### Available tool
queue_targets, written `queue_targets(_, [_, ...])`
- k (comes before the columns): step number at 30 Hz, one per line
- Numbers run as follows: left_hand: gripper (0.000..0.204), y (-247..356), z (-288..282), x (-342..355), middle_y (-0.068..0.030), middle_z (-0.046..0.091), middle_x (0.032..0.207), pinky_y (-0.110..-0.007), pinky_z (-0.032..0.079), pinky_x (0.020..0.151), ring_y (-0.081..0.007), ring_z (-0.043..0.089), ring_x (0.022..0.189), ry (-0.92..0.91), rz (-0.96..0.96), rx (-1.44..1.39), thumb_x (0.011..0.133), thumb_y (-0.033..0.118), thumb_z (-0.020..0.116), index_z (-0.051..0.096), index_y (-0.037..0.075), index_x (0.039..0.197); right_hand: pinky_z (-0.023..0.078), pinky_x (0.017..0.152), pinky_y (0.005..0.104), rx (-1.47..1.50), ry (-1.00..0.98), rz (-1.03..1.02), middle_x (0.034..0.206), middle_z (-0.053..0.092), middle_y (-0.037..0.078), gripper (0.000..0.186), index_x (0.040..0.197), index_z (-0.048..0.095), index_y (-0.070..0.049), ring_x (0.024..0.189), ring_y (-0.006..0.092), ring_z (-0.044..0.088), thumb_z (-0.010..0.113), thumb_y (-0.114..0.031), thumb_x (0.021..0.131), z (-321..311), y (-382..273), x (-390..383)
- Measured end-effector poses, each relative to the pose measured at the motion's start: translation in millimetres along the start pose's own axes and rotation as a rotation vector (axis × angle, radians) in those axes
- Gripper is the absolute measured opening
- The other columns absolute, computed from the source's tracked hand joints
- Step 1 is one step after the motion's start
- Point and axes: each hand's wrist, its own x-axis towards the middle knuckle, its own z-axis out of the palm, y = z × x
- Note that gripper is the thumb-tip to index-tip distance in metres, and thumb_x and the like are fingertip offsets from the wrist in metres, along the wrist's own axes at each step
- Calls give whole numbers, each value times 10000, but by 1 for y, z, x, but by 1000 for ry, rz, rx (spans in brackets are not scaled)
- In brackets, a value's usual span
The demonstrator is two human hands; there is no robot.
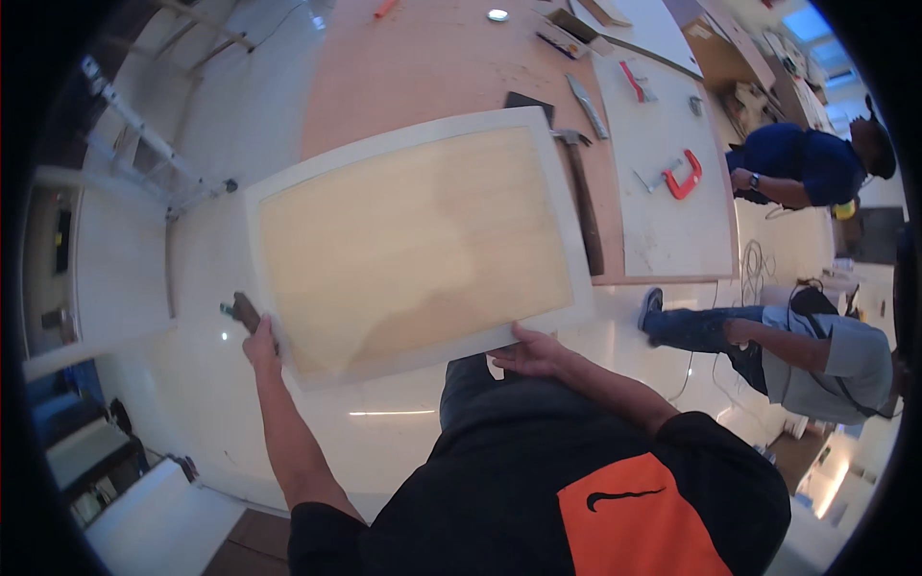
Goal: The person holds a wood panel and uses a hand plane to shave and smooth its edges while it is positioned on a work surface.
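A rectangular panel (413, 240) with a white border and a pale wood-coloured middle is in front of me, partly over the near edge of the pinkish worktable (413, 77). My right hand (531, 353) grips its near edge toward the right, thumb on top and fingers below. At the panel's left edge, my left hand (261, 344) is closed around a dark brown object with a green tip (247, 312); its kind is unclear. Whether that hand also grips the panel is hard to see. A hammer (583, 202) lies along the panel's right side.
A red clamp (684, 178) rests on a white board (663, 226) at the table's right. Beyond the hammer lies a long grey tool (587, 106). Two people, one in dark blue (797, 158) and one in grey (826, 355), are at the right. A ladder (144, 125) stands left.
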Motion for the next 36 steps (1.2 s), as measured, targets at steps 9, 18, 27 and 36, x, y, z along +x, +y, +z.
queue_targets(9, [688,51,34,4,-257,751,1074,-497,555,870,-421,724,1024,76,141,391,741,552,768,755,-55,1065,525,1049,514,2,7,-12,1477,527,173,653,1502,419,-87,1362,353,535,559,-513,1027,22,-18,-9])
queue_targets(18, [544,122,15,19,-174,762,839,-465,563,804,-349,748,929,-34,214,402,793,487,741,760,-29,964,519,1063,530,-70,59,-7,1475,545,173,783,1501,427,-77,1341,363,556,579,-623,961,62,-5,19])
queue_targets(27, [286,5,-83,-80,-65,656,926,-440,517,782,-238,647,825,-268,182,-1441,1015,351,606,601,87,1125,387,1176,522,-668,-169,508,1537,493,225,786,1473,475,30,1411,358,484,455,-623,1036,92,-14,7])
queue_targets(36, [281,-225,-10,-249,-25,590,755,-374,456,567,-192,611,675,-136,-785,-1446,952,427,650,548,166,972,309,1206,473,-1228,-733,388,1440,591,244,964,1404,571,69,1430,340,484,352,-774,991,290,26,-11])
